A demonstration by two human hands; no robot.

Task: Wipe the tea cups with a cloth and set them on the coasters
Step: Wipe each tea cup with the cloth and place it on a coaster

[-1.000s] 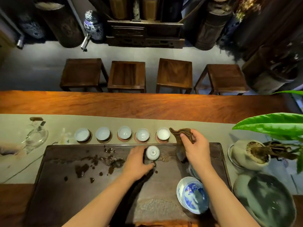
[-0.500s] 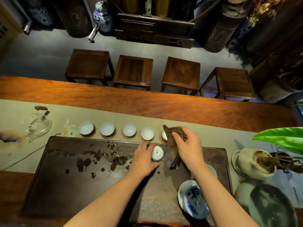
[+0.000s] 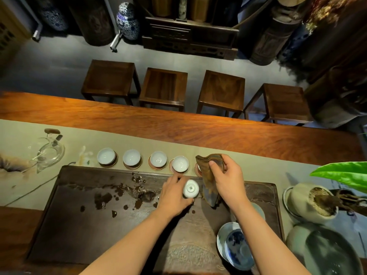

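Your left hand (image 3: 174,195) grips an inverted tea cup (image 3: 191,188) over the dark tea tray (image 3: 79,225), fingers curled round its wall, foot ring facing up toward the camera and mouth facing the tray. Your right hand (image 3: 228,181) pinches the brown cloth (image 3: 208,175) between thumb and fingers; the cloth hangs with its long axis running from 12 o'clock down to 6 o'clock, and its lower end lies just beside the cup. From the left grip, the cloth lies at 3 o'clock, near but not clearly touching the cup. The right hand is the nearer one to the cloth's free length, so judge the wipe as a closing move between the two hands: bring the cup toward 3 o'clock or the cloth toward 9 o'clock. Four cups (image 3: 145,159) already stand upright on coasters along the table runner (image 3: 258,167) at 12 o'clock from the left grip. One more coaster (image 3: 197,170) shows at the cloth's left edge, at 1 o'clock from the cup; a pale sliver shows on it, but the cloth hides whether that is a cup. Confirm this before setting the held cup down. Turn the cup upright before placement.
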